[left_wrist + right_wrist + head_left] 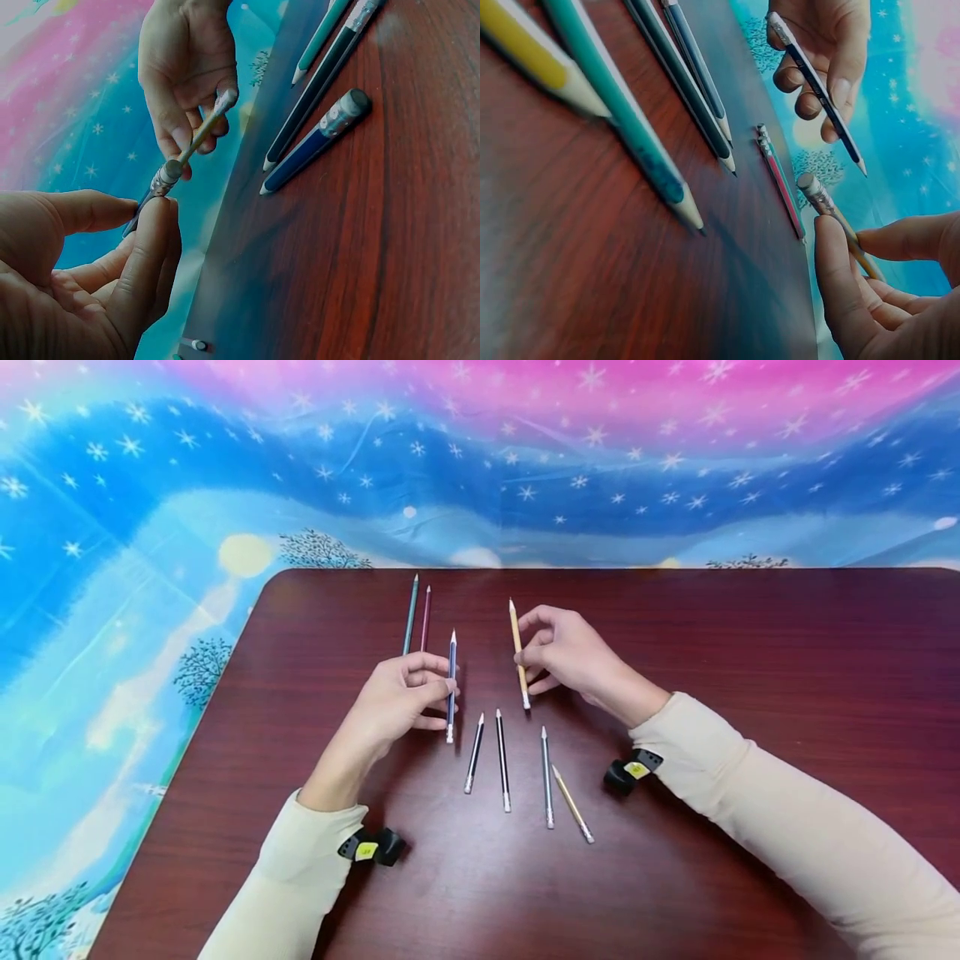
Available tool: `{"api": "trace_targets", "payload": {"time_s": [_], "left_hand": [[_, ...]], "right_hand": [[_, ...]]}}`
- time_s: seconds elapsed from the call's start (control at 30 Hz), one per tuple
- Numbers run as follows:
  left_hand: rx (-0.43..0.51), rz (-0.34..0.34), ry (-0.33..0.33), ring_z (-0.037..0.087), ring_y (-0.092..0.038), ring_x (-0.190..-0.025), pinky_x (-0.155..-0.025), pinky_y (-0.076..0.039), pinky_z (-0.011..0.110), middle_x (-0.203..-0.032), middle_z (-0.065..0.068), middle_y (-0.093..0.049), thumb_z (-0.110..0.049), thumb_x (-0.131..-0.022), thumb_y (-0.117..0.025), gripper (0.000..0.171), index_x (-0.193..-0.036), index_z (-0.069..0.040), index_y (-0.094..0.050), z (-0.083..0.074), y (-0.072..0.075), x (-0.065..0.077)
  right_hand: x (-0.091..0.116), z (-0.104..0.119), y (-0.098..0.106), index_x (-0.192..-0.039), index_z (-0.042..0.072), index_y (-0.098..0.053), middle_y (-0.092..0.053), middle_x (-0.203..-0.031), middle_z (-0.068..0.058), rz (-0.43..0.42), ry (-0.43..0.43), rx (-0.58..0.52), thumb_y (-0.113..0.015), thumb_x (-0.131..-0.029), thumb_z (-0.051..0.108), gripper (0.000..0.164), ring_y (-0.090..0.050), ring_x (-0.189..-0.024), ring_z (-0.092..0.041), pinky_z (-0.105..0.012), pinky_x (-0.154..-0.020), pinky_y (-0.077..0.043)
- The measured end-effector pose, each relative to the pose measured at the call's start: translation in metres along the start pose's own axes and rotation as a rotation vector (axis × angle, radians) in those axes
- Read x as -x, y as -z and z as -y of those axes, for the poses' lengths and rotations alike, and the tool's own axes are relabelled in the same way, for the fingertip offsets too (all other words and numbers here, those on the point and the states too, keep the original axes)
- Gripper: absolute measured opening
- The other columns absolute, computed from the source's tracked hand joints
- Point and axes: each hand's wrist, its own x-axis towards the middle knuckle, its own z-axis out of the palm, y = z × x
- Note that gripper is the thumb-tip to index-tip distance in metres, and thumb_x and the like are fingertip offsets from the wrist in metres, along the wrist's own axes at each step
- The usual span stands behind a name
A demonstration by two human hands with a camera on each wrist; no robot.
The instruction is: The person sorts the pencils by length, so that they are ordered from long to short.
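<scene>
Two pencils are held above the table (825, 693), one in each hand, with a gap left between them. The dark blue pencil (452, 650) is pinched between the thumb and fingers of the left hand (401, 697). The long yellow pencil (515, 628) is likewise pinched by the right hand (566, 652), so neither hand is spread wide. Both points are turned toward the back edge (645, 572), and both erasers toward the person. Beyond the left hand, a green pencil (410, 618) and a red pencil (426, 617) are laid side by side, the green point set close to that edge. Nearer the person, a short navy pencil (475, 754), a black pencil (502, 760), a teal pencil (547, 781) and a short yellow pencil (572, 803) are spread out; whether the last two touch cannot be told. Room is left on either side of this group, while the widest stretch of wood is seen beyond the right sleeve (735, 777). The back and left edges are bordered by a patterned cloth (480, 460).
</scene>
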Motion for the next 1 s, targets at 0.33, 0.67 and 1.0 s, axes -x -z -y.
{"api": "trace_targets", "payload": {"time_s": [0.33, 0.67, 1.0], "left_hand": [[0.014, -0.050, 0.018, 0.013, -0.070, -0.077, -0.070, -0.066, 0.032, -0.105, 0.010, -0.075, -0.008, -0.101, -0.064, 0.034, -0.133, 0.003, -0.057, -0.001, 0.014, -0.001], [0.038, -0.067, 0.018, 0.011, -0.069, -0.076, -0.069, -0.066, 0.031, -0.097, 0.002, -0.075, -0.008, -0.101, -0.064, 0.035, -0.133, 0.003, -0.057, -0.003, 0.017, -0.005], [0.046, -0.089, 0.021, 0.010, -0.069, -0.076, -0.069, -0.066, 0.030, -0.092, -0.002, -0.074, -0.009, -0.102, -0.064, 0.035, -0.133, 0.004, -0.056, -0.003, 0.024, -0.006]], "right_hand": [[-0.030, 0.007, -0.022, -0.133, -0.005, -0.050, -0.067, -0.095, -0.020, -0.007, -0.019, -0.061, -0.062, -0.096, -0.008, 0.040, -0.064, -0.062, -0.019, -0.034, -0.059, -0.065], [-0.058, 0.017, -0.046, -0.125, -0.001, -0.053, -0.069, -0.107, -0.022, -0.036, -0.071, -0.094, -0.061, -0.097, -0.008, 0.030, -0.063, -0.061, -0.020, -0.033, -0.057, -0.064], [-0.080, 0.020, -0.067, -0.121, 0.000, -0.052, -0.067, -0.095, -0.015, -0.055, -0.101, -0.116, -0.061, -0.098, -0.008, 0.026, -0.061, -0.056, -0.020, -0.034, -0.055, -0.064]]}}
